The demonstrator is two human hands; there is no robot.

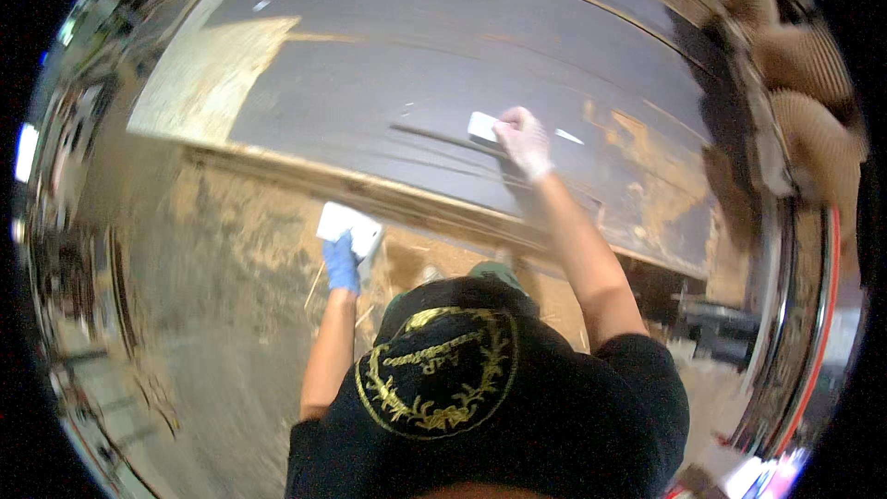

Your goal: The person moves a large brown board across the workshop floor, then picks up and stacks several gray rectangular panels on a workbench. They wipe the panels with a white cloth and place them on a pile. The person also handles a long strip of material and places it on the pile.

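My left hand, in a blue glove, is closed on a white flat rectangular piece held out just off the table's near edge. Whether it is one piece or a small stack, I cannot tell. Over the dark tabletop, my right hand in a pale glove is closed on the edge of a small white rectangular block. A thin dark strip lies beside that block. To the right of my right hand there is a small white scrap.
Light worn patches mark the table's left end. Ribbed tan hoses stand at the far right, near a red-edged metal rail. Sawdust-like tan debris covers the floor along the table's near side.
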